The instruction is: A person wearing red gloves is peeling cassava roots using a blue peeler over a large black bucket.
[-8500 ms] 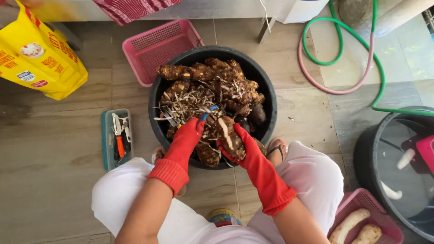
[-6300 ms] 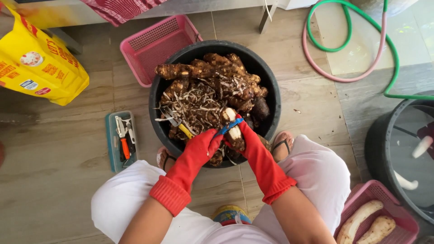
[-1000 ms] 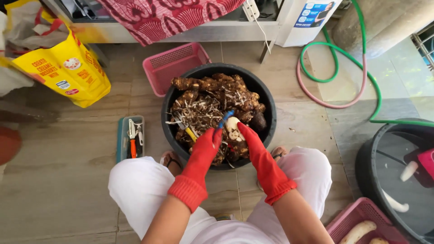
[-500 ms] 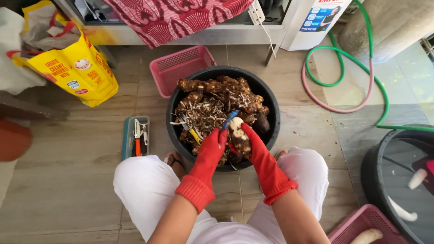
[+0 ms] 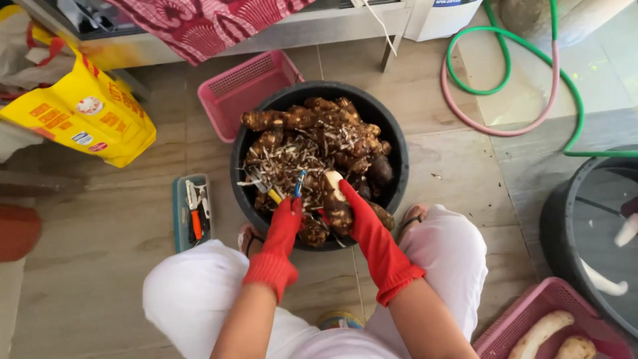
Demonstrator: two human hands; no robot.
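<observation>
From the head camera I looked straight down at a black tub [image 5: 399, 143] on the tiled floor, heaped with brown, rooty tubers and shavings. My left hand [image 5: 286, 223], in a red rubber glove, was closed around a blue-handled peeler [image 5: 300, 183] whose tip stood just above the fingers, near the tub's front edge. My right hand [image 5: 362, 216], gloved the same, was wrapped around a tuber [image 5: 334, 199] whose upper end showed pale where the skin was off; it sat over the front part of the tub, just right of the peeler. The two hands were close together but I could not tell whether the blade touched the tuber.

A pink basket [image 5: 242, 83] stood against the tub's back left edge, and a small teal tray of tools [image 5: 193, 213] lay on the floor to its left. A yellow bag [image 5: 83, 116] sat at the far left. A green and pink hose [image 5: 505, 73] coiled at the back right. At the right edge stood another dark tub [image 5: 565, 226], and a second pink basket [image 5: 531, 312] with peeled pieces at the front right corner.
</observation>
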